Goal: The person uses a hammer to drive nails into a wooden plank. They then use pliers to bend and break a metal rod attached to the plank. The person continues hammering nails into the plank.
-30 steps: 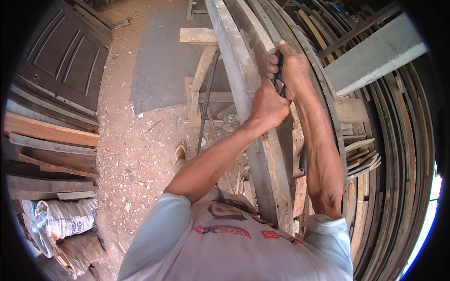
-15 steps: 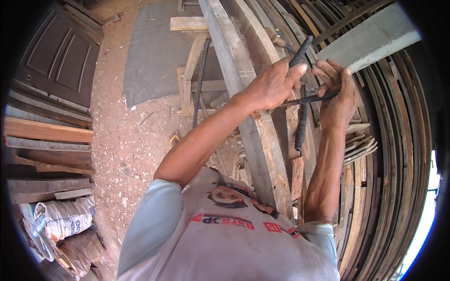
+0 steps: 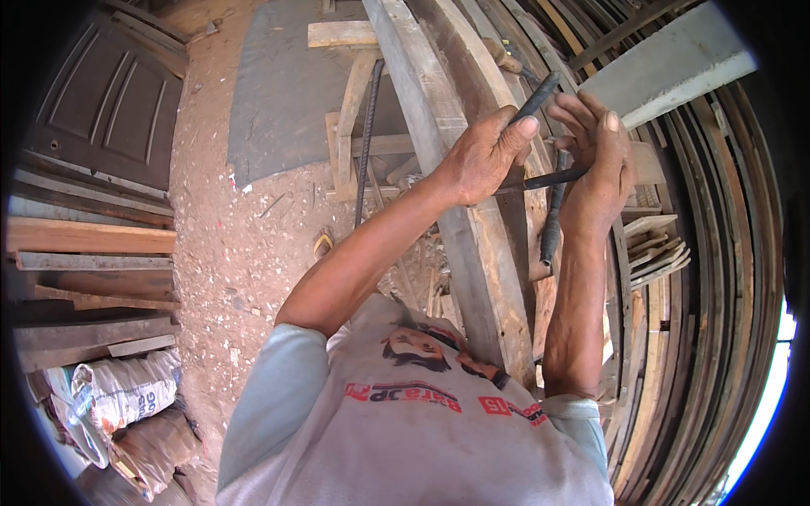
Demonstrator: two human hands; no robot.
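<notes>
Your left hand (image 3: 479, 162) grips a black handle (image 3: 537, 99) above the wooden beam's (image 3: 491, 282) right edge. Your right hand (image 3: 603, 173), fingers half-spread, meets a black bar (image 3: 553, 179); whether it grips, I cannot tell. Beneath, a black rod (image 3: 553, 226) lies right of the beam.

Floor (image 3: 207, 278): soft, even light
Bright gap (image 3: 766, 405): blown-out white glare, blue-fringed, at four o'clock
Stacked boards (image 3: 724, 253): dim, fisheye-bowed at three o'clock

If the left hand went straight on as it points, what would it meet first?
Probably the fingers of the right hand, ahead of the left hand, though depth is unclear.
</notes>
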